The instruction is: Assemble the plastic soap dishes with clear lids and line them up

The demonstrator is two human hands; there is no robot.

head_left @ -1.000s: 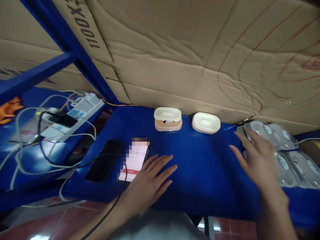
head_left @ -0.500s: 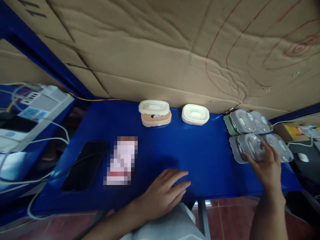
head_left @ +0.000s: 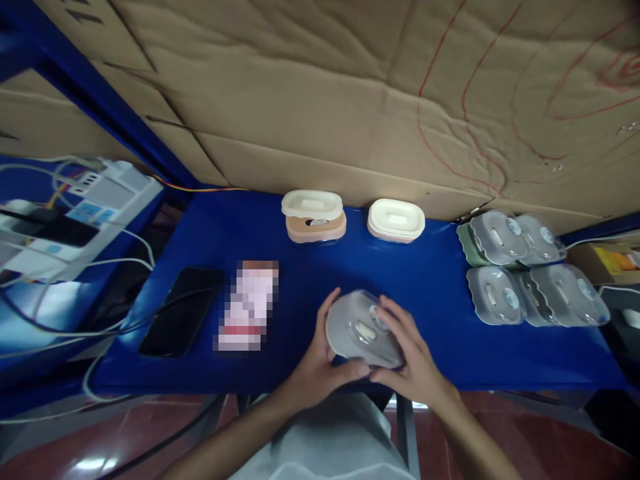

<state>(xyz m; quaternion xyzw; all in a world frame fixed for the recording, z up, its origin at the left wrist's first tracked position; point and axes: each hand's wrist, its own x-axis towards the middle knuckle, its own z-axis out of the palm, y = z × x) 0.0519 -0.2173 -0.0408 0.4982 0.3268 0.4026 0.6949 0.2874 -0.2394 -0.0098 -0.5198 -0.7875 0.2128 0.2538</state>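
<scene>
A clear grey lidded plastic container (head_left: 361,328) is held between both hands over the front of the blue table (head_left: 440,280). My left hand (head_left: 320,363) grips its left side and my right hand (head_left: 410,357) covers its right side. Several similar clear grey containers (head_left: 530,270) are stacked at the table's right end. Two cream-lidded containers stand at the back: one with a tan base (head_left: 314,217), one low and cream (head_left: 396,220).
Two phones lie at the table's left: a dark one (head_left: 181,312) and a lit one (head_left: 249,305). A white power strip with cables (head_left: 95,203) sits on the left shelf. Cardboard sheets (head_left: 350,87) wall off the back. A red tiled floor shows below.
My right hand took one clear container from the stack at the right and brought it to the table's front centre. My left hand lifted off the table and closed on it.
</scene>
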